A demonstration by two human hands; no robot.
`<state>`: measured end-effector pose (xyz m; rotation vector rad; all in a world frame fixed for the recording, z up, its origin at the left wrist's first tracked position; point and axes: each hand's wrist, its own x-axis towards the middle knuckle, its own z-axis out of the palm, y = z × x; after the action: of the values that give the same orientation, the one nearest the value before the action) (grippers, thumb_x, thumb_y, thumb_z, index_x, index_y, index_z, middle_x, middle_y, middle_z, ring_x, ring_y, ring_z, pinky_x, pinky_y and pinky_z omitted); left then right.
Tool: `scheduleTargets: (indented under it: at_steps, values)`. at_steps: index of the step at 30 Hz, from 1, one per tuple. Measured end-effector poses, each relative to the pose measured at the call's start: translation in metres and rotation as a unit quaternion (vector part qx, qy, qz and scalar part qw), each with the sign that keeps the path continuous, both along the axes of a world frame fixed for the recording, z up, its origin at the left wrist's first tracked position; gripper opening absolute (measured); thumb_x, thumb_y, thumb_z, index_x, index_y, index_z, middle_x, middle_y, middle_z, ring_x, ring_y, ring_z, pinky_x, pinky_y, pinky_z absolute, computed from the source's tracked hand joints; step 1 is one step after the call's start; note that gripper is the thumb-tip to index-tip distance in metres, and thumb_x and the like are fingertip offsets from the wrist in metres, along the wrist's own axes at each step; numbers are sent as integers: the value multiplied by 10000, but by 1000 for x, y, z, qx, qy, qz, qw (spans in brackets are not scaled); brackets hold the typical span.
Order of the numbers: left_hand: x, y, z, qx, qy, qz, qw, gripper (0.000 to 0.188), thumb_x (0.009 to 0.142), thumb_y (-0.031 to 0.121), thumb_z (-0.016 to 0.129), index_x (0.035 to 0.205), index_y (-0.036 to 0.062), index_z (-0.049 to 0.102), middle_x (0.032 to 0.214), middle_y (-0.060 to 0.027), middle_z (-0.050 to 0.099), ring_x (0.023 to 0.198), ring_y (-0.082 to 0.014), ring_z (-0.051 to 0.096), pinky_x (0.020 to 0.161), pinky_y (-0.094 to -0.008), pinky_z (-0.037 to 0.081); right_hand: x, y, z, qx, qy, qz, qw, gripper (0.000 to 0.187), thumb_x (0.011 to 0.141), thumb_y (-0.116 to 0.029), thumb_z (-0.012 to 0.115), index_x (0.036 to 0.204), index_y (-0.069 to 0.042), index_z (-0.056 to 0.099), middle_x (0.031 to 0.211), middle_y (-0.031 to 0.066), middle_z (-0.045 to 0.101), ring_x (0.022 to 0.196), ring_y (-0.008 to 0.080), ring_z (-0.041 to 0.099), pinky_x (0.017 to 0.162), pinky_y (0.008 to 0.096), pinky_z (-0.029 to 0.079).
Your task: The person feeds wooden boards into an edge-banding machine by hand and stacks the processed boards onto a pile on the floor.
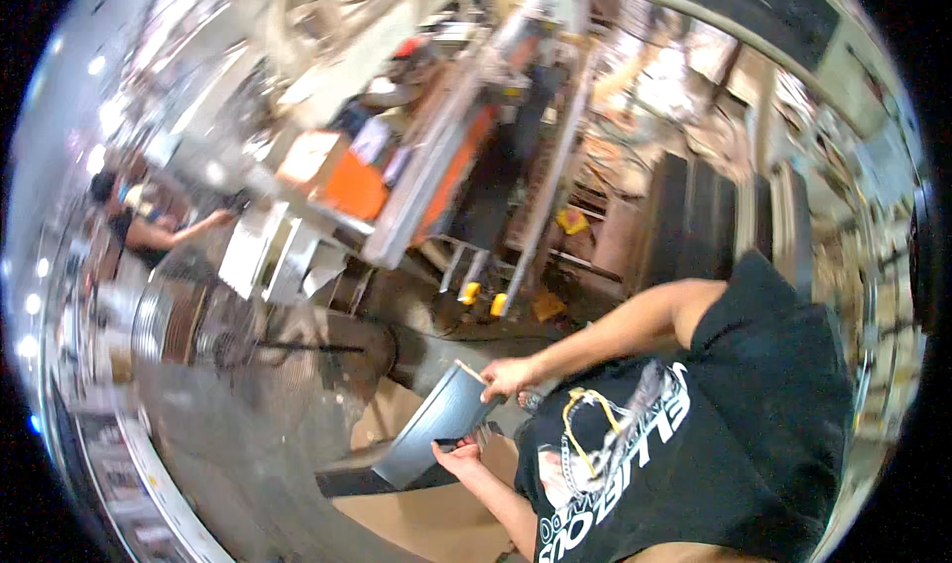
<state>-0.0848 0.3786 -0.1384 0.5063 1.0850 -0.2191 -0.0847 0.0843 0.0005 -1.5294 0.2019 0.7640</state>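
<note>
A flat blue-grey panel (428,426) is held slantwise in front of my black shirt (773,394). My right hand (508,377) grips its upper right end, the thumb over the face. A thin tan strip (470,371) shows along that end, beside my right fingers. My left hand (456,456) holds the panel's lower edge from below, thumb against it. Some small dark thing shows at the left thumb, too blurred to name. The fingers behind the panel are hidden.
Brown cardboard (426,523) lies below the panel. Ahead stands a long machine with rails (426,176) and yellow-capped legs (498,305). An orange box (342,178) sits beside it. Dark upright slabs (684,216) stand at right. Far left, another person (149,231) reaches out.
</note>
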Motion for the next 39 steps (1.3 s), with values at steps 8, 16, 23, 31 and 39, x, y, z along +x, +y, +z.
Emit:
scheduleTargets:
  at_steps: [8, 16, 23, 31, 39]
  values:
    - [23, -38, 22, 162, -145, 25, 976, 586, 976, 417, 575, 1361, -13, 477, 1343, -145, 579, 1191, -302, 567, 1052, -432, 446, -29, -234, 34, -45, -28, -262, 964, 514, 919, -430, 662, 1191, 5, 677, 1163, 144, 695, 1030, 242, 627, 901, 381, 499]
    - [71, -126, 69, 217, -304, -82, 924, 567, 939, 295, 669, 1352, -40, 473, 1356, -172, 545, 1222, -299, 520, 1081, -412, 390, 19, -401, 30, 139, -4, -569, 811, 383, 973, -280, 623, 1234, -2, 585, 1102, 167, 657, 967, 291, 666, 819, 440, 584]
    - [61, -267, 132, 508, -246, -211, 798, 497, 989, 206, 606, 1393, -59, 492, 1319, -179, 583, 1115, -268, 579, 990, -394, 458, 79, -467, 17, 235, -44, -710, 662, 382, 983, -225, 570, 1296, -17, 504, 1311, 124, 592, 1182, 240, 577, 1065, 395, 427]
    - [54, -351, 137, 749, -296, -389, 447, 678, 1007, 435, 528, 1469, -45, 397, 1454, -279, 459, 1356, -418, 416, 1125, -498, 312, 144, -494, -9, 217, -41, -640, 736, 428, 994, -279, 540, 1361, -63, 500, 1504, 94, 432, 1321, 231, 441, 1114, 396, 347]
    - [66, -399, 146, 761, -300, -418, 396, 758, 985, 498, 537, 1500, -23, 342, 1449, -317, 431, 1374, -462, 364, 1118, -560, 306, 159, -510, -4, 76, -18, -622, 779, 297, 1020, -258, 450, 1241, -148, 615, 1331, 77, 570, 1121, 226, 533, 930, 386, 415]
